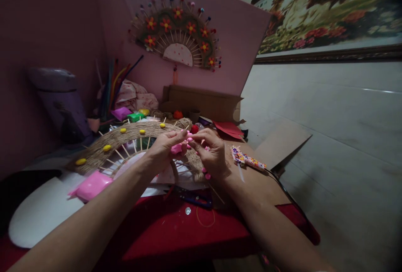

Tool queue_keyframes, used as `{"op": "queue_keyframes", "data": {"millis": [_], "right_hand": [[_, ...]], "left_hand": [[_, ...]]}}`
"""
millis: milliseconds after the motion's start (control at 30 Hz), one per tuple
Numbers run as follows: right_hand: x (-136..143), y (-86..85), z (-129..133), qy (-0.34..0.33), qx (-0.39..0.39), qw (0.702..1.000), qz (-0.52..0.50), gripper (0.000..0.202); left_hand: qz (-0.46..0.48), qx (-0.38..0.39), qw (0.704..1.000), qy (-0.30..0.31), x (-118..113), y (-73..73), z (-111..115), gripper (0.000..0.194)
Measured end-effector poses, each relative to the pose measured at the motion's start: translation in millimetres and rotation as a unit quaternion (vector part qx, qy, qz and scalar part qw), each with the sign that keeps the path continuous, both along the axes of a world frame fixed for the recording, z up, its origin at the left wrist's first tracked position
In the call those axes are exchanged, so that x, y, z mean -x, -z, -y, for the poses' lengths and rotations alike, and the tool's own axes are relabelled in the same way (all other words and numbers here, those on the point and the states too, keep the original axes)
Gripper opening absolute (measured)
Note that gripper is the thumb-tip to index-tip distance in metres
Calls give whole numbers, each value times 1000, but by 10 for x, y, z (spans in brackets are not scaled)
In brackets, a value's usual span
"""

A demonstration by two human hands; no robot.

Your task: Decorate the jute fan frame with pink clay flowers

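Both hands meet over the right part of a fan-shaped frame (pixel 135 129) wound with twine, with thin sticks and yellow dots along its band. My left hand (pixel 165 148) is closed around a lump of pink modelling clay (pixel 177 149). Beside it, my right hand (pixel 213 150) pinches at a small pink piece (pixel 189 139) between thumb and forefinger, close to the left fingertips. Small pink balls (pixel 207 175) lie on the band below the right hand. A bright pink clay packet (pixel 94 185) rests at the frame's lower left.
Scissors (pixel 196 197) and a clear round gem (pixel 187 211) lie on the red cloth (pixel 176 234). At right is a flower-patterned glue gun (pixel 248 159) with its cord. Red paper (pixel 229 129) and cardboard (pixel 201 98) stand behind. A finished fan (pixel 188 16) hangs on the board.
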State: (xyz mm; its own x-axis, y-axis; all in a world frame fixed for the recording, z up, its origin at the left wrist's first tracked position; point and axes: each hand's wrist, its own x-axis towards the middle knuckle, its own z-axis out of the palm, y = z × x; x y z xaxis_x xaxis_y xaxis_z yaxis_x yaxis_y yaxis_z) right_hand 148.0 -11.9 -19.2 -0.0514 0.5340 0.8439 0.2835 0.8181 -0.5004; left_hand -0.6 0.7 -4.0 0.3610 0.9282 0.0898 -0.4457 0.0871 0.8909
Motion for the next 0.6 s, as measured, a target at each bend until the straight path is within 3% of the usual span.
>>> {"op": "queue_keyframes", "data": {"millis": [133,267,600], "right_hand": [[-12,-2,19,49,-12,999,18,5],[-14,11,35,90,-43,994,43,4],[-21,32,18,55,-64,994,73,17]], "left_hand": [[7,10,1000,11,28,-14,-24,18],[-16,14,1000,-2,13,-37,0,18],[-29,4,1000,3,-12,-3,11,40]]}}
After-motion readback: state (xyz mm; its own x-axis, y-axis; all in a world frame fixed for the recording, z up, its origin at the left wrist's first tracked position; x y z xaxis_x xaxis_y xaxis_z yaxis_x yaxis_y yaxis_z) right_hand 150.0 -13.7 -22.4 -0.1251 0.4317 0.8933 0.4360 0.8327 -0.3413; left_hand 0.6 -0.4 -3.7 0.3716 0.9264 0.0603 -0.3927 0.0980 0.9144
